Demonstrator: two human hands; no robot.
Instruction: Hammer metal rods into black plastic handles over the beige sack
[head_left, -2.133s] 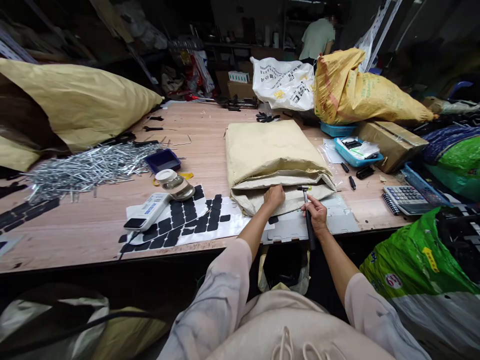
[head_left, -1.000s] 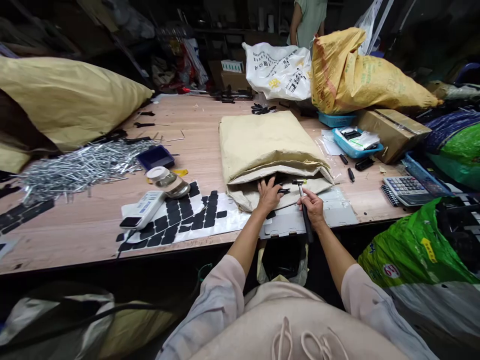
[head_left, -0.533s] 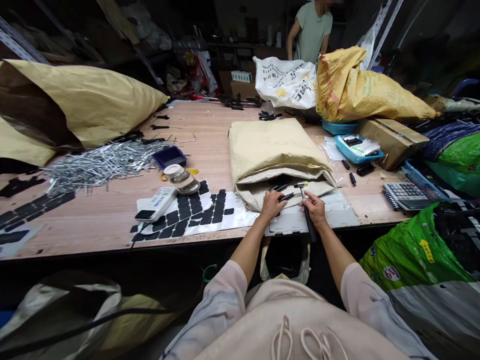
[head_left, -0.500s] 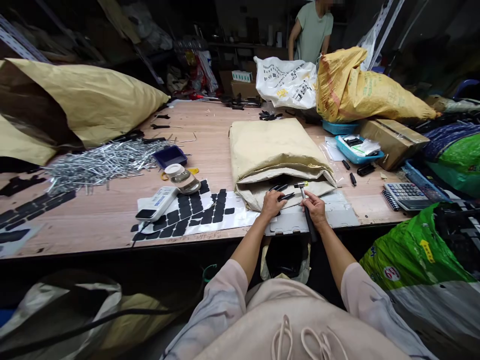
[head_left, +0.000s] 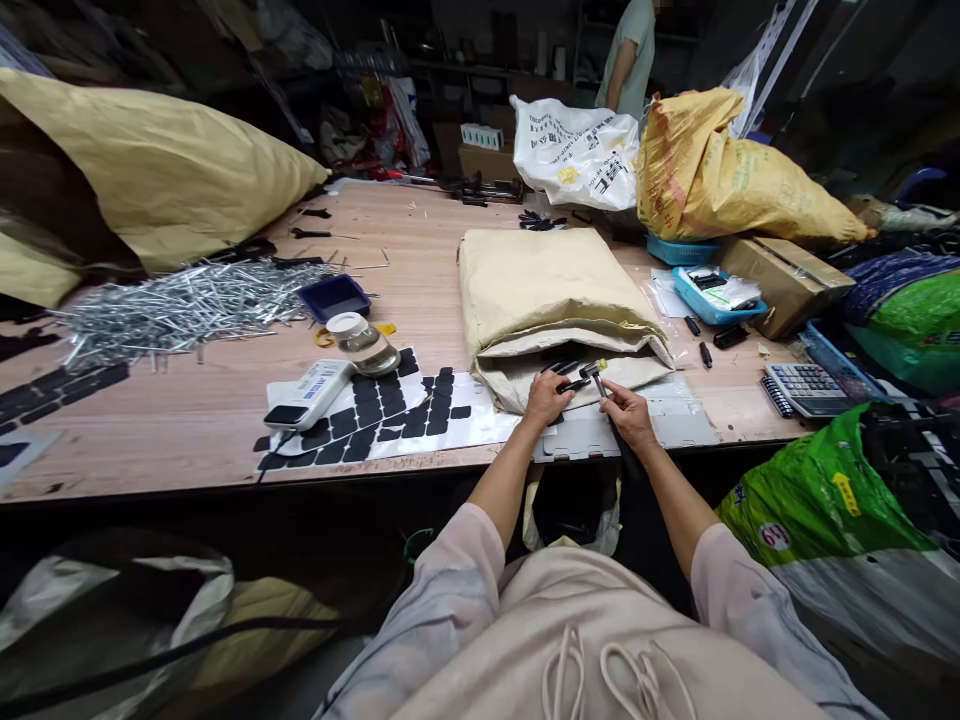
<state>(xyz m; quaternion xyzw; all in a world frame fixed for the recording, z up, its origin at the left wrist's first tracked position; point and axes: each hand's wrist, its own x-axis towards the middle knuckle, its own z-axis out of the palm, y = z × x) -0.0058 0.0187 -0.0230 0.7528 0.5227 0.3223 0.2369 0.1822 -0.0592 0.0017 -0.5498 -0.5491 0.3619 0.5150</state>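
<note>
My right hand (head_left: 628,414) is closed round a small hammer (head_left: 598,382), whose head has a yellow-green face and whose dark handle runs back under my palm. Just left of it, my left hand (head_left: 547,396) pinches a slim black part (head_left: 574,385); its exact kind I cannot make out. The hammer head is right by the tip of that part, and whether they touch is unclear. Both hands are at the open mouth of a tan paper sack (head_left: 536,265) lying on the table. More dark parts (head_left: 562,367) show inside the mouth. A grey board (head_left: 667,415) lies beneath my hands.
Left on the table (head_left: 420,225) are a heap of metal rods (head_left: 195,305), a dark blue tray (head_left: 334,297), a jar (head_left: 364,343), a white device (head_left: 309,396) and black pads (head_left: 379,400). Rightward are a blue basket (head_left: 720,310), a carton (head_left: 787,285) and a calculator (head_left: 808,388).
The hammer head has shifted slightly left, closer to the black part in my left hand. The person at the back has turned and moved. My view has shifted a little.
</note>
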